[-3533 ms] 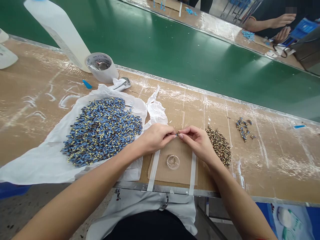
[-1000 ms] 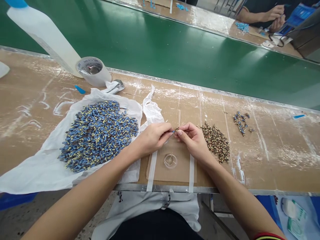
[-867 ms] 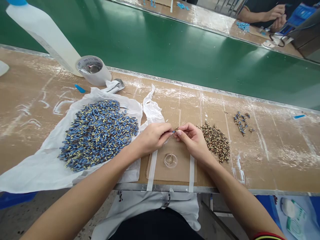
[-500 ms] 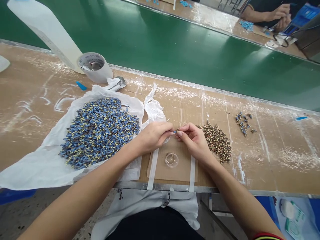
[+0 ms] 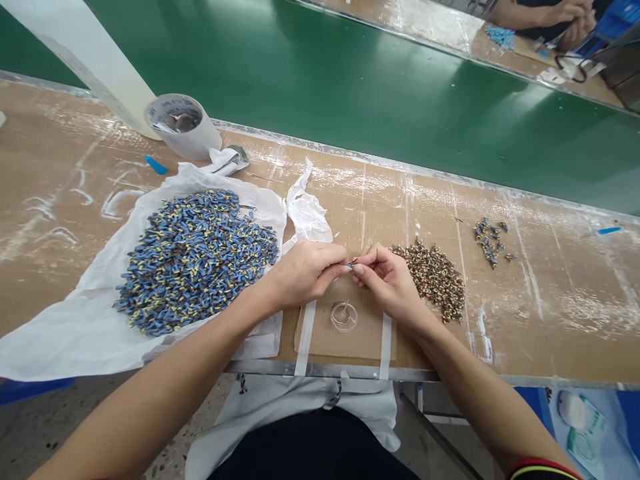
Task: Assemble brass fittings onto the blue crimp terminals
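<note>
My left hand (image 5: 314, 268) pinches a small blue piece (image 5: 349, 265) between thumb and fingertips. Fingertip to fingertip with it, my right hand (image 5: 385, 279) is closed on a small brass-coloured piece (image 5: 355, 261); whether the two pieces are joined I cannot tell. To the left lies a large heap of small blue and yellow pieces (image 5: 200, 260) on a white cloth (image 5: 75, 333). Beside my right hand is a heap of small brass-coloured pieces (image 5: 435, 279). Below both hands a round clear dish (image 5: 344, 317) with a thin stick in it sits on a taped cardboard sheet (image 5: 350, 350).
A wide tape roll (image 5: 197, 137) stands at the back left, near a blue cap-like piece (image 5: 156, 165). Crumpled white paper (image 5: 307, 217) lies beyond my hands. Several blue-and-brass pieces (image 5: 490, 241) are at right. Across the green belt (image 5: 320, 87), another person's hands (image 5: 575, 20) work.
Both hands stay together in the same pinch, with barely any movement of the fingers. The view has shifted slightly, and the other person's hands sit a little higher in it.
</note>
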Demonstrator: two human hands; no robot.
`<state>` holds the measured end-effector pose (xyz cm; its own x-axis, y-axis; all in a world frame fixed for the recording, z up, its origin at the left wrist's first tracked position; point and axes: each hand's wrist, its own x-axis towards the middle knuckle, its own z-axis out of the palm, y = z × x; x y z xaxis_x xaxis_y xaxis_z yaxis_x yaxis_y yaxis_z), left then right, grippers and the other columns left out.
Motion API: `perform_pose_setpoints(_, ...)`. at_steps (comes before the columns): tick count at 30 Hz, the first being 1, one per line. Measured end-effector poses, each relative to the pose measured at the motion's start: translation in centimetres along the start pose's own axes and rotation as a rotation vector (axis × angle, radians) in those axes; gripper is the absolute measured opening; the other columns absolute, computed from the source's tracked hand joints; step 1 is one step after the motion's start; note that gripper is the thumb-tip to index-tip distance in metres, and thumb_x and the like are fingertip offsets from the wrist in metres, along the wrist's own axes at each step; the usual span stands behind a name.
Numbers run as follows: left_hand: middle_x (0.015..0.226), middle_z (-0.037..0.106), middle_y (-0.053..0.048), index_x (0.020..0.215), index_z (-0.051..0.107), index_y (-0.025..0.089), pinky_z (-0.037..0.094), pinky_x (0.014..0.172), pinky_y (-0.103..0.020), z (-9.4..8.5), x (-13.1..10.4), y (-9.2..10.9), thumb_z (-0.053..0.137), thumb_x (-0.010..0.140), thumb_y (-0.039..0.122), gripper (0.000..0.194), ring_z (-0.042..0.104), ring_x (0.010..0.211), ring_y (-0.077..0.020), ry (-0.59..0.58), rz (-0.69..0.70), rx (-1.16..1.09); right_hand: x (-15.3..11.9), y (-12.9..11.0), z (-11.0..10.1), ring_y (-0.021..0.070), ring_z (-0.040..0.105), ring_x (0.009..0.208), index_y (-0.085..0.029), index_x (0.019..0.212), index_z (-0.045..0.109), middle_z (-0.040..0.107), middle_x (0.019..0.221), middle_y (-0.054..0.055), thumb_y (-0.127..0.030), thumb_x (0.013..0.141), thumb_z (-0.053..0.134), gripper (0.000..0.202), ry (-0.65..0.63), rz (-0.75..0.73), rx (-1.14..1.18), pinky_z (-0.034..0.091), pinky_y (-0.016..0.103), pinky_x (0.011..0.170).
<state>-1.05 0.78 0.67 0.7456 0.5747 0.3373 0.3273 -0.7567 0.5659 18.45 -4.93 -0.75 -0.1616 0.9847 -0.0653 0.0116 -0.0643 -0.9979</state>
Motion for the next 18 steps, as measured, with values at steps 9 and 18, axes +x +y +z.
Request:
perform_pose_setpoints(9, 0.060, 0.052, 0.002, 0.067, 0.049, 0.017, 0.031, 0.054, -0.026, -0.07, -0.05, 0.42, 0.050, 0.091, 0.016, 0.024, 0.046, 0.055, -0.0130, -0.021, -0.038, -0.001, 0.16, 0.35, -0.15, 0.0113, 0.056, 0.065, -0.020, 0.081, 0.053, 0.059, 0.072, -0.002, -0.040, 0.086, 0.071, 0.028, -0.050, 0.026, 0.046, 0.045, 0.025, 0.060)
perform_pose_setpoints(18, 0.066, 0.059, 0.000, 0.074, 0.056, 0.016, 0.037, 0.058, -0.026, -0.01, -0.40, 0.50, 0.050, 0.092, 0.015, 0.019, 0.054, 0.061, -0.0141, -0.016, -0.060, -0.012, -0.02, 0.25, 0.09, 0.0106, 0.055, 0.065, -0.020, 0.081, 0.051, 0.057, 0.073, -0.002, -0.040, 0.086, 0.071, 0.028, -0.062, 0.023, 0.073, 0.044, 0.025, 0.060)
